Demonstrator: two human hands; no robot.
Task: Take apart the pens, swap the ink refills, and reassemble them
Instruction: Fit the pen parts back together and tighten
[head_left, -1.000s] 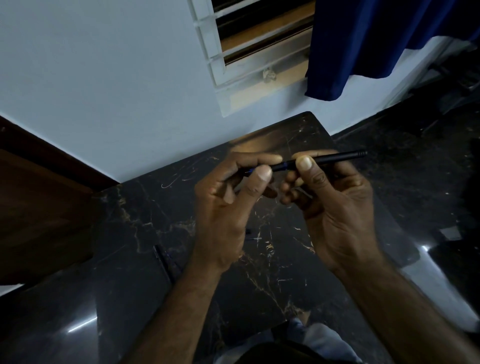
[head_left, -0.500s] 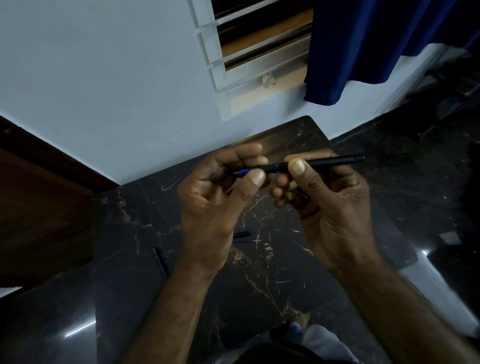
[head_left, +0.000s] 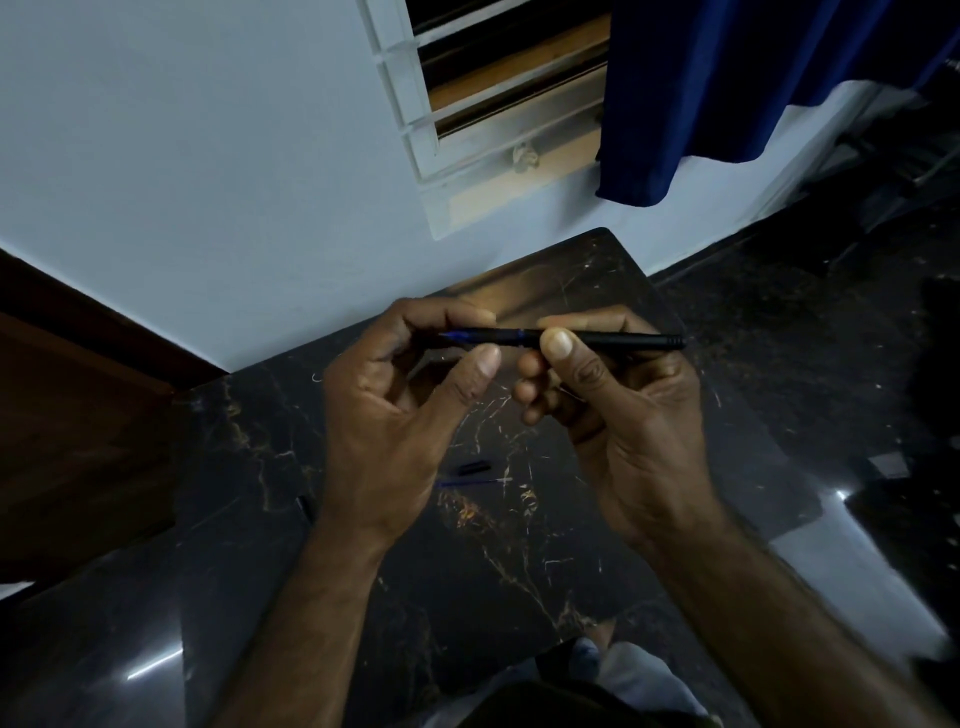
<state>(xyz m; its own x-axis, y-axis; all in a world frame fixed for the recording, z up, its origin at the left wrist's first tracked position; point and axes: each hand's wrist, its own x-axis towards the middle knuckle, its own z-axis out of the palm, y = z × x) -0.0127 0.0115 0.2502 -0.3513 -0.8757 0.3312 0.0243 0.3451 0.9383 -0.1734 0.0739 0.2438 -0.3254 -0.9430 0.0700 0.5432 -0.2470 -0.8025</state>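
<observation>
Holds the black pen barrel (head_left: 613, 341) level, well above the tabletop (head_left: 519, 582), right hand (head_left: 628, 415) grip clamped on it, thumb on the near side. Pinches the blue refill (head_left: 457, 336) jutting from the barrel's left end in the left hand (head_left: 395, 415) grip, forefinger over, thumb just under. Leaves a second blue refill (head_left: 475, 482) and a small black pen piece (head_left: 474, 466) side by side on the gold-veined black marble below. Backs onto a pale wall (head_left: 208, 156), barred window (head_left: 467, 104), navy curtain (head_left: 727, 78). Keeps the same two-handed hold as a second ago.
</observation>
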